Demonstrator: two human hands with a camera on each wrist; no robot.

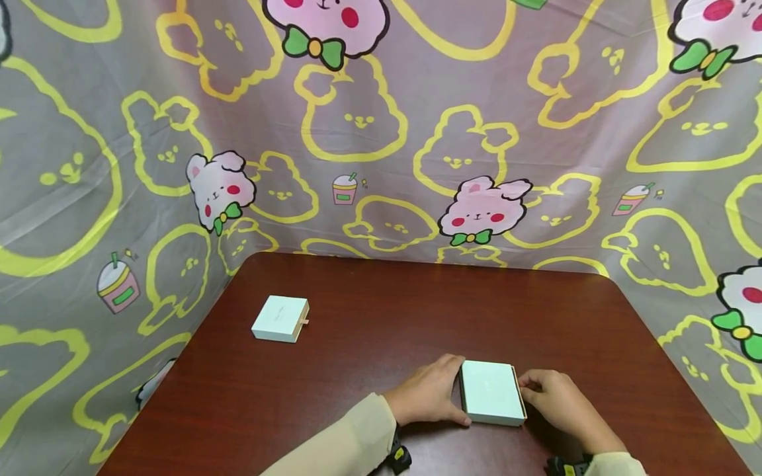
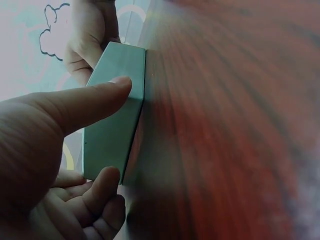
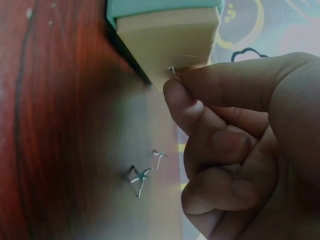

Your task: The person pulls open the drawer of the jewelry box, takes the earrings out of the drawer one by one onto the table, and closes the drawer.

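Note:
A pale mint drawer-style jewelry box [image 1: 491, 391] lies flat on the table, with a thin strip of its cream inner drawer [image 3: 165, 40] showing at the right end. My left hand [image 1: 430, 393] grips the box from the left, the thumb on the near side and the fingers at the far corner. At the drawer end, my right hand [image 1: 553, 401] pinches a tiny pull tab [image 3: 172, 71] between thumb and index finger; most of it is hidden. Two small metallic star-shaped pieces show below the drawer in the right wrist view, a larger one [image 3: 140, 178] and a smaller one [image 3: 160, 156].
A second mint box [image 1: 280, 318], with a small tab on its right side, stands at the table's far left. Patterned cloth [image 1: 381, 132] hangs along the back and sides of the dark red wooden table [image 1: 381, 304].

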